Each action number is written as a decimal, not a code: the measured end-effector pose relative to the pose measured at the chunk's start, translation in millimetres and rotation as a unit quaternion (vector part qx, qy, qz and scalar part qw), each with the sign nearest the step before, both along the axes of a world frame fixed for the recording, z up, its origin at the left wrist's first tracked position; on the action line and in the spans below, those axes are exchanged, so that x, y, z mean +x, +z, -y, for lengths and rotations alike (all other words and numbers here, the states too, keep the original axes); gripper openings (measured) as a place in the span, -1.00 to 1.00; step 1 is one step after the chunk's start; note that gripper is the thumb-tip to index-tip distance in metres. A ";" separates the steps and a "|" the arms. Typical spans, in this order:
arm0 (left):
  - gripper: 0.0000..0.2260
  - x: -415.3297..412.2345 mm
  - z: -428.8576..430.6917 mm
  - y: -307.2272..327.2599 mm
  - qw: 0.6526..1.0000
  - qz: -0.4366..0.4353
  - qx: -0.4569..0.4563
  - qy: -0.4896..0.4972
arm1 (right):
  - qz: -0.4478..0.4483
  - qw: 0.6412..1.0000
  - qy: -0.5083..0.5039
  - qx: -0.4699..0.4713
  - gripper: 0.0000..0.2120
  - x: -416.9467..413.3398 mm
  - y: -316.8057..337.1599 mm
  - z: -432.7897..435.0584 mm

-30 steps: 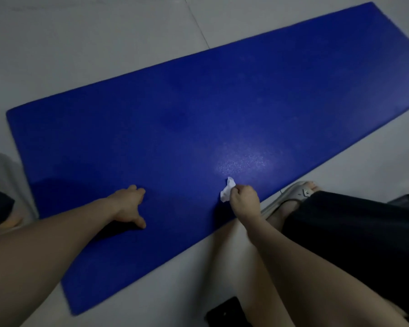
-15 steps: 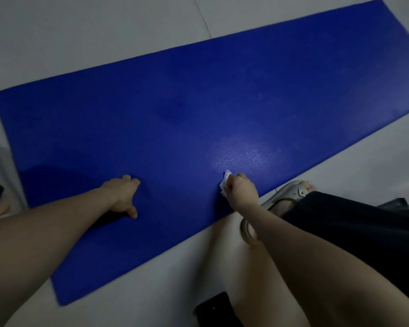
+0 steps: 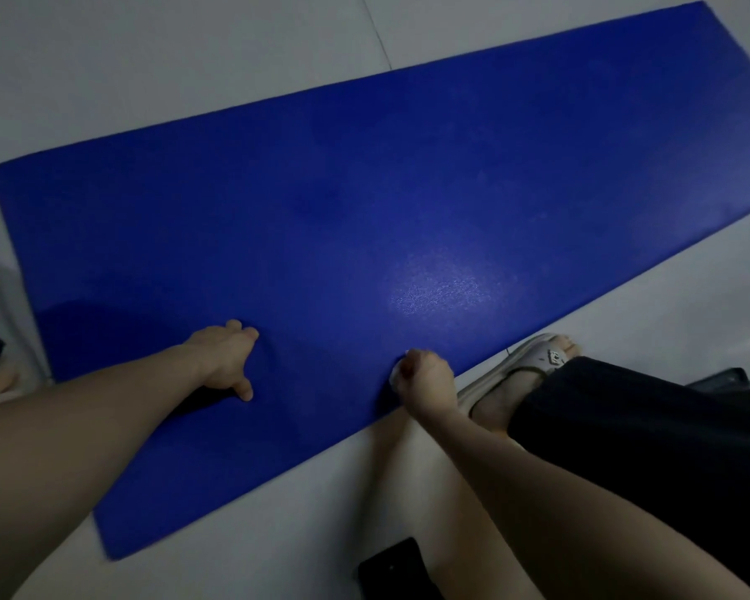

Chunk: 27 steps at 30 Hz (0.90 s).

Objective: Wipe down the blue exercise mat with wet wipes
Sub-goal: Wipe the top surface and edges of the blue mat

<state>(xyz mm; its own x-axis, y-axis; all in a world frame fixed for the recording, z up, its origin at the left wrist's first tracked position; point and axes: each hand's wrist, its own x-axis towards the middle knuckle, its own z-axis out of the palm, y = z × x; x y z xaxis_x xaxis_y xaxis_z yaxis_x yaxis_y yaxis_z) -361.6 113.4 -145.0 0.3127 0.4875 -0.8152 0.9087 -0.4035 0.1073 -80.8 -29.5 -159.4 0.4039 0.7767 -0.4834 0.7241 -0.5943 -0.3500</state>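
Dim light, head view only. The mat (image 3: 364, 188) lies flat on the pale floor (image 3: 191, 58), running long from lower left to upper right. The left hand (image 3: 226, 357) rests on the mat near its near long edge, toward the left end, fingers loose and pressing down, gripping nothing; I read it as a brace. The right hand (image 3: 425, 383) sits right at the mat's near edge, about mid-length, clenched round a white wipe (image 3: 394, 376), of which only a sliver shows at the knuckles. A pale sheen on the mat just beyond that hand looks like a damp patch or glare; I can't tell which. Just off the mat's near edge are a sandal (image 3: 533, 365) and a dark flat object (image 3: 390, 569). Handling guess: the mat is light, soft foam with a pebbled skin, likely to creep on smooth floor under a hard stroke, so pin it flat with a palm. The wipe is limp and slick; keep it bunched in the fist.
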 end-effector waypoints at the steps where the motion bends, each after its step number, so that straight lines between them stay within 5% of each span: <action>1: -0.24 0.0 -0.2 -0.2 1.000 0.001 0.000 0.000 | -0.015 1.000 0.007 0.000 -0.88 -13.4 2.7 1.5; 7: -0.21 -1.4 0.0 -0.8 1.000 0.005 0.005 -0.002 | -0.144 0.985 0.088 -0.023 -0.89 -90.2 4.1 11.8; 13: -0.18 -1.3 -0.1 -1.1 1.000 0.000 0.006 -0.009 | -0.113 0.970 0.215 -0.031 -0.85 -99.4 -3.5 6.8; 23: -0.25 -1.0 -0.6 -3.0 1.000 0.006 0.004 -0.009 | 0.048 0.997 -0.049 0.025 -0.81 28.4 -6.5 -33.8; 27: -0.23 -2.1 -0.3 -3.6 1.000 0.002 0.005 -0.014 | 0.080 0.994 -0.079 0.014 -0.75 34.3 -6.9 -37.7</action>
